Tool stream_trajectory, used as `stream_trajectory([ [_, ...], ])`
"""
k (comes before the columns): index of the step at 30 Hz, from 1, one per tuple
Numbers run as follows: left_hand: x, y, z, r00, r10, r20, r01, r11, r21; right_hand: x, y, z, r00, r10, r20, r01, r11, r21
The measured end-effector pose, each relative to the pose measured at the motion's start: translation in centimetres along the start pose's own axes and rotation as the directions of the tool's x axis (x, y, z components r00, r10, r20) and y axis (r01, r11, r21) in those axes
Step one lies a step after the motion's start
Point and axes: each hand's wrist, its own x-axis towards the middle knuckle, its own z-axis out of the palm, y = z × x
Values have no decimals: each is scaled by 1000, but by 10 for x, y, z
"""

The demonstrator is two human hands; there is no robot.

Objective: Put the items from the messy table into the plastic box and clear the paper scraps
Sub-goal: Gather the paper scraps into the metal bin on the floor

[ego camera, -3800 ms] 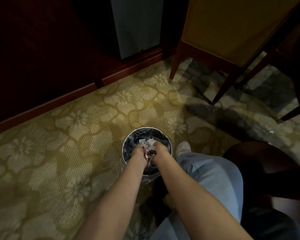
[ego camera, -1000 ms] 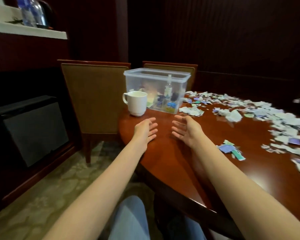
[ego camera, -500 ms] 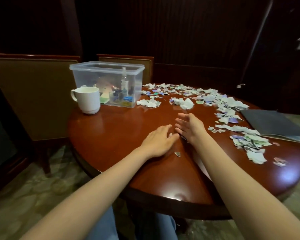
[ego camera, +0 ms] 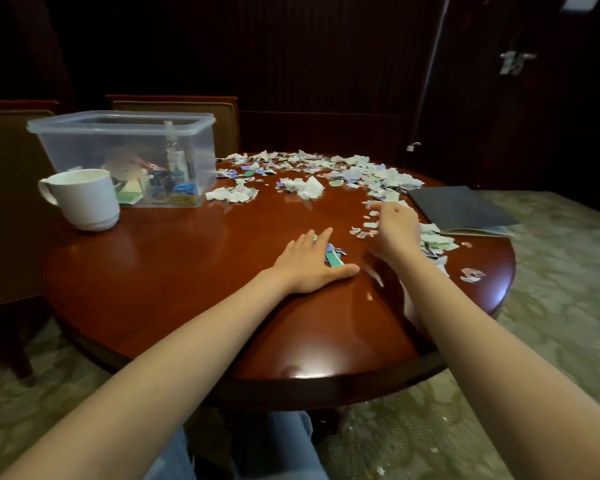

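From my screen the right hand (ego camera: 395,230) shows only its back. Its fingers bend down out of sight, so I cannot tell whether it pinches any paper scraps (ego camera: 326,168). What lies inside the plastic box (ego camera: 84,147), far left beside the white cup (ego camera: 84,199), is a blur. Half a second ago both hands sat together; now the right has gone out towards the dark folder (ego camera: 458,209). The left hand (ego camera: 309,263) lies flat, fingers straight, holding nothing, on a few coloured pieces (ego camera: 335,261), perhaps card. Scraps cover the table's (ego camera: 187,258) far and right sides.
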Motion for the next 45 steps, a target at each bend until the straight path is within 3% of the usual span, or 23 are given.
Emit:
stream_trajectory([
  [2, 7, 7, 3, 1000, 8, -9, -8, 1000, -2, 0, 12, -19, 979, -178, -98, 141, 943, -302],
  [4, 13, 12, 6, 1000, 20, -19, -20, 1000, 9, 4, 24, -38, 963, -250, -103, 149, 809, -569],
  [6, 19, 15, 7, 999, 27, -27, -27, 999, 22, 10, 36, -54, 979, -196, -59, 81, 635, -768],
  [8, 23, 18, 8, 999, 30, -32, -29, 999, 27, 13, 48, -68, 997, -56, -58, -18, 545, -838],
  [11, 28, 21, 9, 998, 39, -42, -38, 999, 29, 18, 62, -77, 989, 122, -85, -138, 541, -830],
  [16, 33, 23, 10, 997, 61, -50, -61, 998, 4, 33, 63, -73, 994, 113, -6, -71, 581, -811],
  [20, 39, 20, 10, 995, 73, -74, -77, 995, -56, 41, 61, -63, 992, -3, 124, 103, 579, -809],
  [23, 44, 20, 10, 991, 71, -112, -83, 991, -104, 33, 54, -45, 953, -96, 286, 280, 631, -723],
  [26, 43, 18, 10, 992, 48, -113, -76, 964, -256, 27, 48, -24, 909, -135, 394, 377, 668, -642],
  [29, 39, 16, 8, 994, 22, -103, -69, 873, -482, 23, 43, -9, 866, -175, 468, 456, 661, -596],
  [32, 41, 14, 0, 985, -82, -153, -50, 709, -704, 23, 39, 4, 836, -211, 506, 504, 659, -559],
  [38, 45, 1, -5, 934, -343, -103, 46, 400, -916, 37, 34, 40, 811, -270, 518, 539, 688, -486],
  [41, 47, -2, -8, 928, -334, -165, 6, 455, -890, 48, 35, 59, 814, -334, 475, 549, 711, -440],
  [43, 46, -4, -12, 922, -299, -246, -47, 544, -838, 52, 32, 63, 840, -341, 422, 498, 793, -350],
  [45, 46, -8, -15, 942, -231, -242, -48, 624, -780, 55, 29, 60, 875, -327, 358, 418, 882, -216],
])
